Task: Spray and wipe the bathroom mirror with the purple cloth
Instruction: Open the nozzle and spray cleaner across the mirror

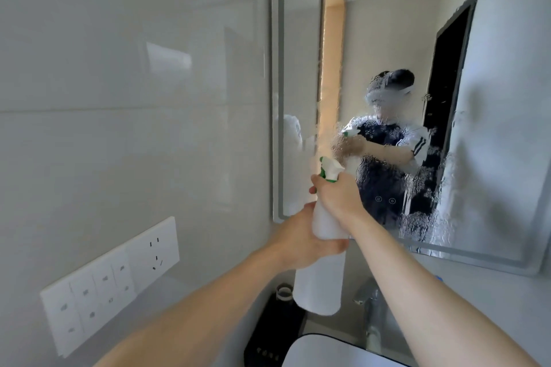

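Note:
A white spray bottle (320,280) with a white and green trigger head (329,169) is held up in front of the mirror (384,39). My right hand (340,197) grips the bottle's neck at the trigger. My left hand (301,235) holds the bottle's body from the left. The nozzle points at the lower left part of the mirror. Wet droplets and streaks cover the middle and lower right of the glass. The purple cloth is not in view.
A white panel of switches and a socket (110,280) sits on the tiled wall at the left. Below are a chrome tap (369,304), a white basin rim (316,345) and a black device with a dark cap (274,328).

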Motion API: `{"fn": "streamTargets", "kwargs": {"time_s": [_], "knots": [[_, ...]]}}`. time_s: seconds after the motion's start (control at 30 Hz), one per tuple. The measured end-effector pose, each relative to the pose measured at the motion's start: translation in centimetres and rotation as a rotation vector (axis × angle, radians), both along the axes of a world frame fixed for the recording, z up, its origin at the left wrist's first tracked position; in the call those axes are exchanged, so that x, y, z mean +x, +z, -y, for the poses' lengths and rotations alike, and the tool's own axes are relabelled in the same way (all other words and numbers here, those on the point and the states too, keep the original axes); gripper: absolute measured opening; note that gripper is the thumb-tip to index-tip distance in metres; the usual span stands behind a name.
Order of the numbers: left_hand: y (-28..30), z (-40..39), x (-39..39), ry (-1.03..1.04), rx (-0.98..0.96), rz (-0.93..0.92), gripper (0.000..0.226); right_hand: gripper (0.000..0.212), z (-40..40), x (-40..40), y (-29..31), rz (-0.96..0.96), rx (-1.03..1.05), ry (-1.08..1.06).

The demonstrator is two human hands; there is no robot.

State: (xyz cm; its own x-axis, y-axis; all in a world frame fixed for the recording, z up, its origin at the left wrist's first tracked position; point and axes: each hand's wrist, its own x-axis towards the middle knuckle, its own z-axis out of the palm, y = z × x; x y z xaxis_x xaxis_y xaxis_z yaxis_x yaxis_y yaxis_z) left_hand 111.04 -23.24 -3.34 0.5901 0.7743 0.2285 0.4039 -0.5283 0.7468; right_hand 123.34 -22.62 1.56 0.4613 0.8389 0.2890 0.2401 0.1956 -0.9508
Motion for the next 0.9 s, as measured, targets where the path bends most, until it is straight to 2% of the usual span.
{"fn": "streamTargets", "kwargs": {"time_s": [0.17,0.27,0.37,0.5,0.57,0.73,0.9], "knots": [[-0.3,-0.1,0.1,0.01,0.054,0.013,0.055,0.022,0.5,-0.5,0.1,0.078,0.037,-0.095],[-0.1,-0.5,0.3,0.055,0.048,0.053,0.055,0.017,0.6,-0.6,0.9,-0.009,0.072,-0.06],[0.4,-1.3,0.3,0.073,0.038,0.083,0.064,0.014,0.1,-0.9,1.9,-0.02,0.081,0.022],[1.0,-2.9,-0.3,-0.128,-0.127,0.128,0.087,0.007,-0.5,-1.3,3.1,-0.015,0.08,0.092],[1.1,-3.3,-0.5,-0.153,-0.181,0.127,0.093,0.008,-0.8,-1.4,3.5,-0.012,0.083,0.085],[1.3,-3.0,-0.4,-0.156,-0.118,0.132,0.066,0.014,-1.0,-1.6,4.0,0.0,0.07,0.02],[1.9,-2.9,-0.2,-0.163,-0.077,0.115,0.068,0.024,-0.6,-1.7,4.4,-0.023,0.108,-0.011]]}}
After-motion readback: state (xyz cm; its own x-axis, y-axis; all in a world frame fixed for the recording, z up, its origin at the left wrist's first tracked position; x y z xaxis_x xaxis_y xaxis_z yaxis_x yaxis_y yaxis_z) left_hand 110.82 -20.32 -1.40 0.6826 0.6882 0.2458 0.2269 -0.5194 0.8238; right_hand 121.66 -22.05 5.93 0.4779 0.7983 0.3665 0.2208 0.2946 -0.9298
